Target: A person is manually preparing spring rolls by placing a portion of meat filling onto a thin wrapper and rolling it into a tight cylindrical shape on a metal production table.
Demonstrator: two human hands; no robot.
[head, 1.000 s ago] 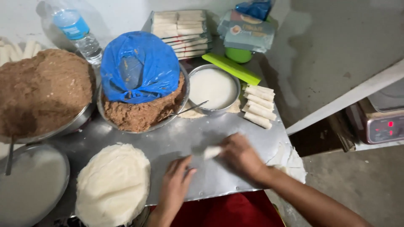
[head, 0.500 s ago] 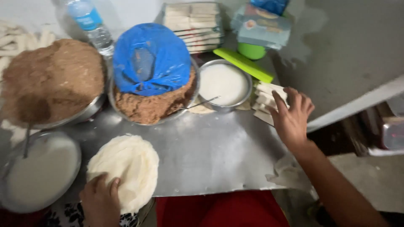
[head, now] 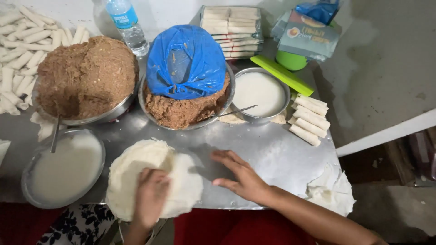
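Pale, floppy dough rounds sit in a stack of thin white wrapper sheets (head: 136, 177) at the near edge of the steel-topped table (head: 272, 149), and the left hand (head: 150, 199) lies on top with fingers curled, seemingly pinching the uppermost sheet, which is sliding off to the right. The right hand (head: 243, 177) hovers flat just beside it, fingers spread, holding nothing. Risk one: these sheets look delicate, so a hard tug could tear one or lift two stuck together. Risk two: the stack overhangs the table edge, and a sideways pull could drag it off. Close by on the left, the shallow steel bowl of white paste (head: 63, 168) could be nudged by an elbow. Behind, the steel bowl of brown filling under a blue plastic bag (head: 186, 86) stands well apart.
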